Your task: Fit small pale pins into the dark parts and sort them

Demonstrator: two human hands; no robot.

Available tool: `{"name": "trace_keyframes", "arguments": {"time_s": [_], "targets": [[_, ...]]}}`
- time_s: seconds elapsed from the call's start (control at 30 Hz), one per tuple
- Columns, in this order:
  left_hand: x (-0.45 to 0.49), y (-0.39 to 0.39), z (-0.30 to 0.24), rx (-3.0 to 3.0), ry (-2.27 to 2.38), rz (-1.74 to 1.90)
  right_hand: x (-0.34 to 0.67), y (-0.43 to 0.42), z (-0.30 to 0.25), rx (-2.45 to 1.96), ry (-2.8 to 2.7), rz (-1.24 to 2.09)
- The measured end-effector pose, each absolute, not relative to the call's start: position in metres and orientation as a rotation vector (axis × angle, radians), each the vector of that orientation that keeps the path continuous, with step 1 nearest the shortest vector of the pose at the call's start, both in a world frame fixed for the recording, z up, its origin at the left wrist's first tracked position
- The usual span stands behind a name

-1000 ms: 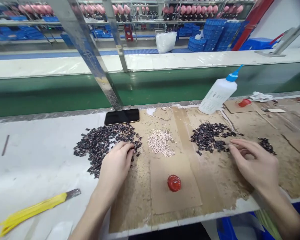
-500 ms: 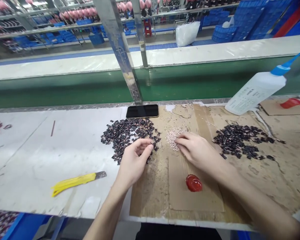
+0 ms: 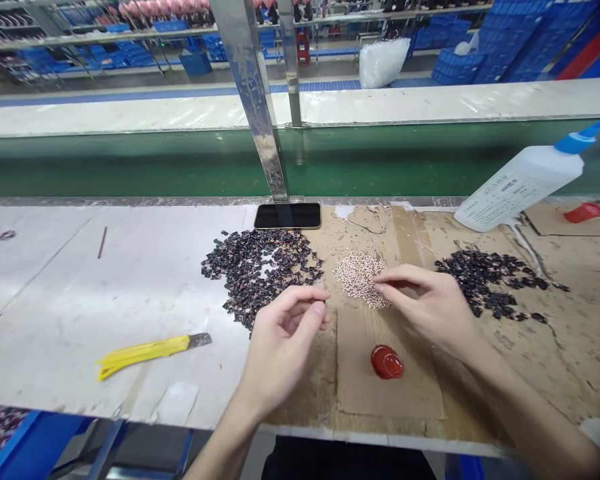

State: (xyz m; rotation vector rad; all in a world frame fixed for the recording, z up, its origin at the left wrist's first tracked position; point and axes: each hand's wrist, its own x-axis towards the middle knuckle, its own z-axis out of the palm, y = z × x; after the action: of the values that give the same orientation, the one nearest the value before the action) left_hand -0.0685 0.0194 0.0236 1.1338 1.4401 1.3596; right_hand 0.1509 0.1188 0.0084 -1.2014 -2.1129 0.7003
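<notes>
The bare right hand (image 3: 433,308) has moved from the right heap of small black chips (image 3: 485,270) to the heap of tiny pale beads (image 3: 356,272); the fingers (image 3: 305,293) of the bare left hand (image 3: 283,343) have edged past the left black heap (image 3: 245,273).

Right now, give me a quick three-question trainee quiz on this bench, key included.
1. The fingertips of the right hand are at the: A) phone; B) pale pieces; C) white bottle.
2. True or false: the yellow-handled cutter lies to the right of the right hand.
3. Fill in: the white bottle has a ____ cap.

Key: 1. B. 2. False; it lies to the left of the left hand, on the white surface. 3. Blue.
</notes>
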Motion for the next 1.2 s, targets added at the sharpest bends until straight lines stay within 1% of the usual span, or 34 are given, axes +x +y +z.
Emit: {"name": "trace_keyframes", "arguments": {"time_s": [0.07, 0.2, 0.27, 0.33, 0.4, 0.6, 0.73, 0.8, 1.0, 1.2], "targets": [[-0.057, 0.015, 0.025, 1.226, 1.391, 1.412, 0.162, 0.108, 0.012, -1.220, -1.947, 0.884], [-0.031, 0.012, 0.031, 1.555, 1.311, 1.451, 0.178, 0.083, 0.016, -1.139, -1.520, 1.461], [-0.022, 0.012, 0.033, 1.693, 1.253, 1.433, 0.180, 0.072, 0.018, -1.074, -1.415, 1.617], [-0.017, 0.013, 0.033, 1.785, 1.202, 1.401, 0.178, 0.064, 0.022, -1.043, -1.352, 1.684], [-0.016, 0.012, 0.030, 1.853, 1.196, 1.382, 0.176, 0.058, 0.026, -1.059, -1.326, 1.677], [-0.020, 0.010, 0.024, 2.171, 1.310, 1.360, 0.170, 0.050, 0.039, -1.158, -1.357, 1.459], [-0.020, 0.008, 0.025, 2.328, 1.355, 1.373, 0.169, 0.049, 0.044, -1.187, -1.390, 1.434], [-0.018, 0.006, 0.024, 2.270, 1.348, 1.402, 0.168, 0.048, 0.043, -1.163, -1.404, 1.420], [-0.007, -0.001, 0.023, 1.845, 1.254, 1.569, 0.169, 0.042, 0.035, -0.983, -1.555, 1.376], [-0.005, -0.006, 0.020, 1.776, 1.216, 1.591, 0.170, 0.032, 0.032, -0.974, -1.557, 1.375]]}}
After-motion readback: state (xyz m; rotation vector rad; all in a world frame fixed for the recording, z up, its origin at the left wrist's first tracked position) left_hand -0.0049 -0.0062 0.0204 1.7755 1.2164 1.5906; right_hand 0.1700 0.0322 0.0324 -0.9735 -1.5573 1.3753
